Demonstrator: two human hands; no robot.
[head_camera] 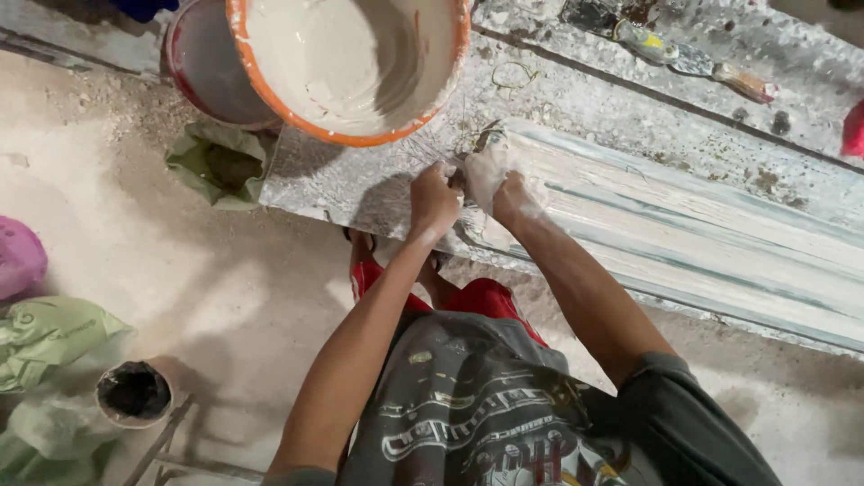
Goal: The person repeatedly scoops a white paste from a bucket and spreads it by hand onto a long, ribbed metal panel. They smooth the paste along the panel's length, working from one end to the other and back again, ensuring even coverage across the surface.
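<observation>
Long white ribbed plaster moulding point(684, 234) lies across the grey workbench point(360, 180), its left end pinched between closed left hand point(434, 200) and plaster-coated right hand point(490, 175), orange-rimmed plaster bucket point(346, 63) just beyond, apparently kept within reach.

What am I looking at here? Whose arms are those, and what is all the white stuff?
You are seeing through a camera worn on a person's head, looking straight down, so the two arms are that person's own. There is only this one picture. The left hand and the right hand, which is smeared white, meet at the end of a long white ridged strip lying on a messy, speckled workbench. Both press on stringy fibres there; I cannot tell exactly how they grip. Just above sits an orange-rimmed bucket coated inside with white paste, with a red bucket behind it. On the dusty floor are green bags and a small pot.
</observation>
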